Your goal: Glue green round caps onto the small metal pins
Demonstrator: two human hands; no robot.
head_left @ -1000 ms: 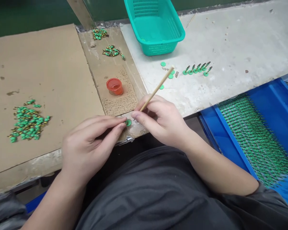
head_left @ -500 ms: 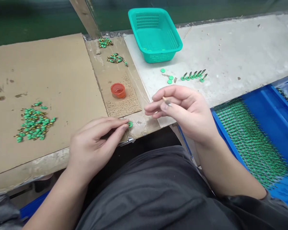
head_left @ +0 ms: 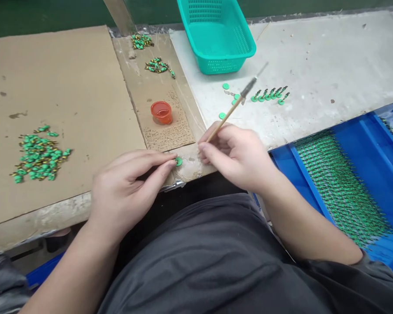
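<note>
At the table's front edge, my left hand (head_left: 134, 183) is closed in a pinch at a small green disc (head_left: 178, 162). Part of the disc sticks out past the fingertips; whatever else lies between them is hidden. My right hand (head_left: 237, 155) grips a thin wooden stick (head_left: 229, 112) with a dark wrapped end and a fine pale tip, which points up and to the right. Beyond this hand lie several loose green discs (head_left: 225, 86). To their right, several green discs with dark upright pieces (head_left: 261, 97) stand in a row.
A red cup (head_left: 162, 112) with liquid stands on speckled cardboard. Small green-and-gold pieces lie in a large pile (head_left: 41, 157) at left and two smaller heaps (head_left: 142, 41) at the back. A teal basket (head_left: 222, 65) sits behind. Blue trays (head_left: 368, 148) at right hold rows of green pieces.
My right hand has moved left and lower, and the stick has swung so its dark end points away from me. The left hand keeps its pinch. The view has tilted slightly down.
</note>
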